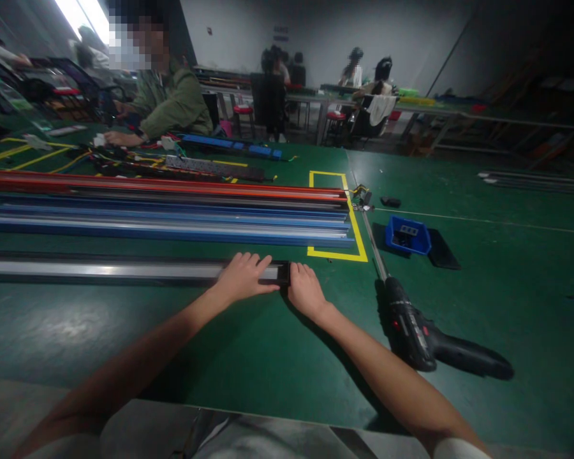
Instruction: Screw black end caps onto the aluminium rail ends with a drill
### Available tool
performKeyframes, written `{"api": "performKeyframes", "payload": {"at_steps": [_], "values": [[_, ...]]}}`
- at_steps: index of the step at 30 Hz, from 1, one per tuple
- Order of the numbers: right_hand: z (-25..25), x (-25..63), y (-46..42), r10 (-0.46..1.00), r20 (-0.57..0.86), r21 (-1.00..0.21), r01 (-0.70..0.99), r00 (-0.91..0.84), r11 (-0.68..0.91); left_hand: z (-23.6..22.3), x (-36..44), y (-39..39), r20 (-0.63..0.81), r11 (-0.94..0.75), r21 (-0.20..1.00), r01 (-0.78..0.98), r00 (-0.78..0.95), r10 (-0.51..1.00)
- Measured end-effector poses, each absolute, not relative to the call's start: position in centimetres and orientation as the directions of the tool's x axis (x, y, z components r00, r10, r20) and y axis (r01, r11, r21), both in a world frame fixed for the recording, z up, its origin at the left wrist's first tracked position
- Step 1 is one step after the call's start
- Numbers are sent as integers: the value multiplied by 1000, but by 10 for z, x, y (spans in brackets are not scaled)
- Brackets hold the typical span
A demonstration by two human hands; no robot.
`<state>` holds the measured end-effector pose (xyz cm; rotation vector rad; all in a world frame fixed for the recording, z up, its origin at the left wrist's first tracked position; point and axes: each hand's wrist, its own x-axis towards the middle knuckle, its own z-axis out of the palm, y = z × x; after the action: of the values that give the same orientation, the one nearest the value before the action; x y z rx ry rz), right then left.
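A long black-edged metal profile (100, 270) with a bright silver inner face lies across the near part of the green table. My left hand (243, 278) grips it close to its right end, fingers over the far edge and thumb stretched along the near side. At that end sits a black end cap (284, 273). My right hand (308, 292) is closed against the cap's outer side, with its fingers bent and the palm side hidden. Whether the cap is fully seated I cannot tell.
Blue profiles (172, 226) and orange profiles (172, 185) lie beyond. To the right are a black power drill (411, 325) with a long bit, a blue tray (411, 245) of small parts and a dark flat object (443, 248). A co-worker (172, 102) handles wiring across the table.
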<state>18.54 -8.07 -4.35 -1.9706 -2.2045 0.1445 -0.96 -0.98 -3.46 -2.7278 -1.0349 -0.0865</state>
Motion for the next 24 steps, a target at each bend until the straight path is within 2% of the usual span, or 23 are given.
{"api": "performKeyframes", "payload": {"at_steps": [7,12,14,18,20,24], "values": [[-38,193,-81,993,38,-212,970,-111,116,-34,-4,-15,131,-731,-160,663,748,650],[-35,194,-84,992,12,-205,970,-127,127,-20,-4,-13,125,-770,-25,638,766,630],[-31,196,-88,989,-1,-198,970,-147,144,-9,2,-10,159,-802,9,597,791,591],[-16,204,-107,989,-12,-167,975,-147,143,12,37,3,263,-852,4,523,822,506],[-5,209,-123,990,-25,-128,982,-141,137,18,65,12,238,-881,43,472,851,468],[14,224,-161,990,-62,-88,989,-125,120,15,123,31,73,-950,141,278,954,290]]}}
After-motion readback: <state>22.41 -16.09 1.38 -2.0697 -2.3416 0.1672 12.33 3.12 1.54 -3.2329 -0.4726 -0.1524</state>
